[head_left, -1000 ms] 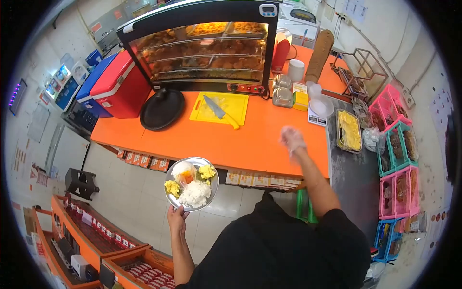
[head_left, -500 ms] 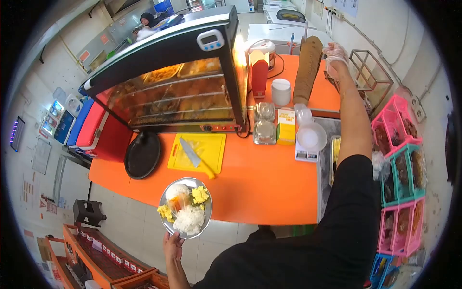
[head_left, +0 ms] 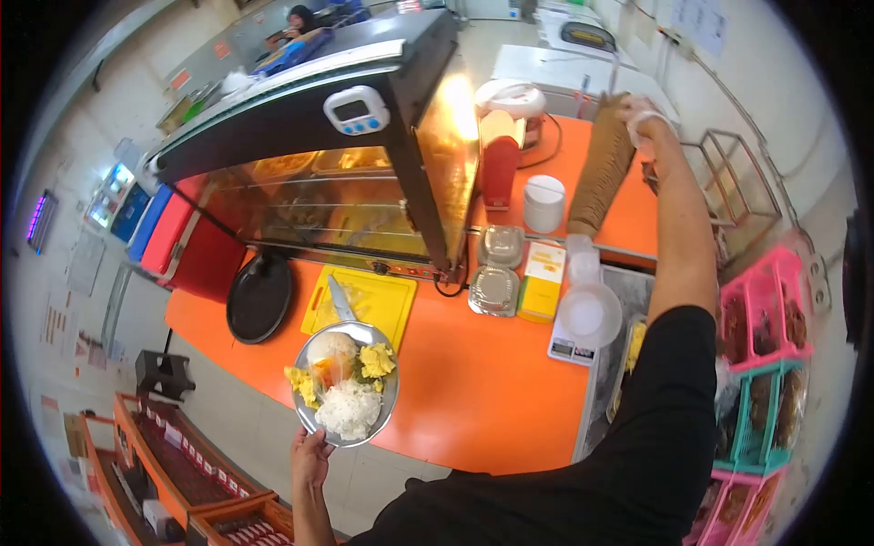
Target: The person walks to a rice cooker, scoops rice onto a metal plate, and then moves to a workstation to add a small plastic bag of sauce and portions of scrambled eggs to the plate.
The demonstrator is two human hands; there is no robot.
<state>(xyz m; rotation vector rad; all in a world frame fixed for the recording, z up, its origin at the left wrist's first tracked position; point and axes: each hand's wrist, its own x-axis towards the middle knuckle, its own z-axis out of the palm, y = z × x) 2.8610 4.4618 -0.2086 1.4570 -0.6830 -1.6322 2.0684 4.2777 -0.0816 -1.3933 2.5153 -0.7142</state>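
Note:
My left hand (head_left: 310, 455) grips the lower rim of a round metal plate (head_left: 390, 408). On it lie two mounds of white rice (head_left: 349, 409), yellow scrambled egg (head_left: 375, 361) at both sides, and something orange in clear plastic at the middle. The plate is held over the front edge of the orange counter and hides the handle of a knife (head_left: 340, 298) on a yellow cutting board (head_left: 393, 305). My right hand (head_left: 643, 116), with clear plastic glove film around it, reaches far forward. Its fingers are closed on the upper end of a tall nested stack of brown paper food containers (head_left: 602, 173).
A lit glass food warmer (head_left: 309, 205) stands at the back left, a black round pan (head_left: 259, 298) before it. Clear-lidded tubs (head_left: 494, 290), a yellow-white box (head_left: 543, 282) and a scale (head_left: 572, 350) sit mid-counter. Pink and teal baskets (head_left: 765, 309) line the right; a person (head_left: 299, 20) is far behind.
My view has shifted. The plate now overlaps the cutting board and covers the knife handle. My right hand has moved from beside the brown stack onto its upper end.

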